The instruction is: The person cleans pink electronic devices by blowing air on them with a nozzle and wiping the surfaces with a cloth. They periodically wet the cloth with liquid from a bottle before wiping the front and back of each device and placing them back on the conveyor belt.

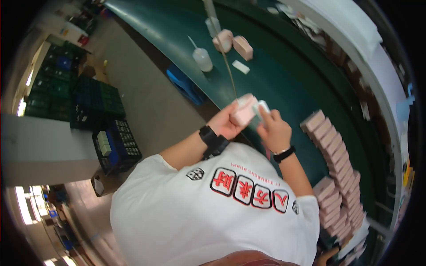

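My left hand (225,122) is closed round a pale pink box (244,111) at the table's near edge. Fingers of my right hand (276,131) press a small white block (263,106), blurred by motion, against the box's right end. I cannot tell whether that block is a sponge or an eraser. Farther off on the green table (275,84) lies a similar white piece (241,67). Beyond it are a pink box (243,48) and a rounded pink item (223,41). A translucent squeeze bottle (203,60) with a thin nozzle stands to their left.
Stacked pink boxes (335,153) run along the right side, with another person's hand (327,256) near their lower end. A thin pole or cord (228,66) crosses the table view. Blue bin (184,84) and dark crates (117,144) sit on the left.
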A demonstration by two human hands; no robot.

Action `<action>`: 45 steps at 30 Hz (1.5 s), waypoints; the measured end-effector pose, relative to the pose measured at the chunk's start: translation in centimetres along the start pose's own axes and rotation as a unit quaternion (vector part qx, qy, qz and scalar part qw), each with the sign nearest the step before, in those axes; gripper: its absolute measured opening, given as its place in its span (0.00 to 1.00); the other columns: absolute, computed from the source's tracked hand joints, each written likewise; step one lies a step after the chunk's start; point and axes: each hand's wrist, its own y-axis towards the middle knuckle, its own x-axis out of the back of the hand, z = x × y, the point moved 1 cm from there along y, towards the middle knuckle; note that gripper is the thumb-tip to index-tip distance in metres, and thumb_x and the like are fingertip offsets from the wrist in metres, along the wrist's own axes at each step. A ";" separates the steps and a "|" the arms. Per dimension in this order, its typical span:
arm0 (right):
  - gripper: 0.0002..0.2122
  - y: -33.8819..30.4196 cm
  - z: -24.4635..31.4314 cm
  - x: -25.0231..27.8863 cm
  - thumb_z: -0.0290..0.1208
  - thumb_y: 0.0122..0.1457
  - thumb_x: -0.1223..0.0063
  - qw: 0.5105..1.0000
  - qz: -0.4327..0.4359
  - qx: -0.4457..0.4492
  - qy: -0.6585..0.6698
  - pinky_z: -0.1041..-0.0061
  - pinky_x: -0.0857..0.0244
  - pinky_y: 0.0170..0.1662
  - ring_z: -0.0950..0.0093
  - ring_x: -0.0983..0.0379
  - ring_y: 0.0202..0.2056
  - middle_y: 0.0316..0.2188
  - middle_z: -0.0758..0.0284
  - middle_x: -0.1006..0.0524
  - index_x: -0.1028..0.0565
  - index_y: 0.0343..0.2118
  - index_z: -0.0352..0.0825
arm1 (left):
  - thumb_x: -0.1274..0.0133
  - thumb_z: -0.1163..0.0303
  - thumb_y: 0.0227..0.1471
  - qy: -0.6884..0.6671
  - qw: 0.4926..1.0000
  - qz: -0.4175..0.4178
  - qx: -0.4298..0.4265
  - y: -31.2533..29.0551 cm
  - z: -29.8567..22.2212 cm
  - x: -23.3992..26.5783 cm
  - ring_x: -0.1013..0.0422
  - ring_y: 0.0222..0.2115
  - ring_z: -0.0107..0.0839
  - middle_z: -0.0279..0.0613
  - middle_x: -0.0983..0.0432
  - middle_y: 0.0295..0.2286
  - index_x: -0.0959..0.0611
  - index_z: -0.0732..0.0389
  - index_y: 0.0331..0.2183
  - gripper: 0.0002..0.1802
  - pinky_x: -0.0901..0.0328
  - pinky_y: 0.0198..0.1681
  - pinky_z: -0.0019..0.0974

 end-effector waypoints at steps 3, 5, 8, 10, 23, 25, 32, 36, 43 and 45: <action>0.24 0.5 -1.2 -0.2 0.32 0.50 0.46 0.999 0.017 -0.041 0.007 0.67 0.33 0.25 0.63 0.27 0.24 0.30 0.64 0.31 0.27 0.54 0.46 | 0.50 0.58 0.61 -0.009 0.999 -0.032 -0.008 0.3 0.2 1.2 0.30 0.51 0.40 0.44 0.29 0.52 0.29 0.56 0.55 0.24 0.32 0.54 0.43; 0.24 0.4 0.6 0.2 0.32 0.51 0.46 1.000 0.016 0.011 0.016 0.67 0.33 0.25 0.63 0.27 0.24 0.30 0.64 0.31 0.27 0.54 0.46 | 0.50 0.59 0.61 -0.025 0.999 -0.029 -0.024 0.2 0.0 1.2 0.29 0.50 0.40 0.44 0.29 0.52 0.29 0.57 0.55 0.24 0.32 0.54 0.43; 0.25 -0.3 0.6 -1.6 0.34 0.52 0.45 0.988 0.027 0.147 0.035 0.64 0.32 0.24 0.61 0.28 0.23 0.31 0.64 0.31 0.29 0.56 0.46 | 0.49 0.59 0.60 -0.047 0.998 -0.036 -0.002 0.4 0.4 1.5 0.29 0.50 0.41 0.45 0.29 0.52 0.29 0.57 0.55 0.24 0.31 0.53 0.44; 0.25 0.6 -2.0 -2.8 0.34 0.53 0.46 0.996 0.048 0.079 0.012 0.64 0.32 0.26 0.61 0.27 0.24 0.33 0.63 0.31 0.30 0.56 0.46 | 0.49 0.59 0.60 -0.050 0.996 -0.076 -0.018 0.5 -0.1 2.5 0.28 0.49 0.41 0.46 0.28 0.51 0.29 0.57 0.55 0.24 0.31 0.53 0.43; 0.16 2.9 -5.7 -7.9 0.21 0.59 0.53 0.971 -0.055 -0.107 0.209 0.66 0.32 0.46 0.57 0.28 0.43 0.42 0.57 0.29 0.29 0.51 0.30 | 0.46 0.59 0.59 -0.139 0.983 -0.113 0.037 0.3 0.1 3.9 0.28 0.48 0.39 0.45 0.26 0.49 0.25 0.58 0.52 0.22 0.31 0.53 0.41; 0.15 4.8 0.5 -3.7 0.17 0.57 0.55 0.953 -0.089 -0.030 0.288 0.71 0.34 0.48 0.57 0.30 0.45 0.42 0.57 0.29 0.27 0.47 0.30 | 0.47 0.59 0.59 -0.130 0.986 -0.101 0.040 0.9 0.6 3.5 0.28 0.48 0.38 0.44 0.26 0.48 0.25 0.57 0.51 0.21 0.31 0.54 0.41; 0.16 4.6 5.0 -2.7 0.18 0.55 0.56 0.985 -0.024 0.147 0.092 0.65 0.42 0.59 0.60 0.31 0.53 0.47 0.57 0.26 0.26 0.46 0.32 | 0.49 0.58 0.60 -0.070 0.991 0.065 0.089 1.7 2.3 1.4 0.28 0.49 0.34 0.38 0.26 0.48 0.24 0.55 0.50 0.19 0.32 0.55 0.40; 0.17 4.0 5.6 -0.8 0.19 0.57 0.60 0.993 -0.073 0.082 0.037 0.61 0.49 0.64 0.59 0.32 0.54 0.50 0.59 0.26 0.27 0.50 0.34 | 0.50 0.57 0.61 -0.025 0.992 0.061 0.106 0.7 2.3 0.8 0.29 0.50 0.34 0.36 0.27 0.49 0.26 0.54 0.52 0.20 0.34 0.56 0.40; 0.17 3.1 0.1 -2.8 0.19 0.62 0.64 0.901 -0.085 -0.137 0.403 0.65 0.41 0.59 0.66 0.28 0.51 0.49 0.59 0.25 0.31 0.53 0.31 | 0.49 0.61 0.60 0.075 0.993 0.024 0.089 -0.9 2.4 -0.6 0.31 0.52 0.36 0.39 0.29 0.52 0.30 0.56 0.56 0.24 0.37 0.59 0.42; 0.16 3.2 -1.0 -2.9 0.20 0.64 0.66 0.832 -0.062 -0.184 0.520 0.72 0.37 0.56 0.71 0.28 0.49 0.49 0.59 0.25 0.32 0.54 0.30 | 0.47 0.64 0.59 0.131 0.985 0.097 0.061 -1.1 1.4 0.0 0.31 0.53 0.37 0.42 0.30 0.53 0.32 0.58 0.58 0.28 0.38 0.59 0.43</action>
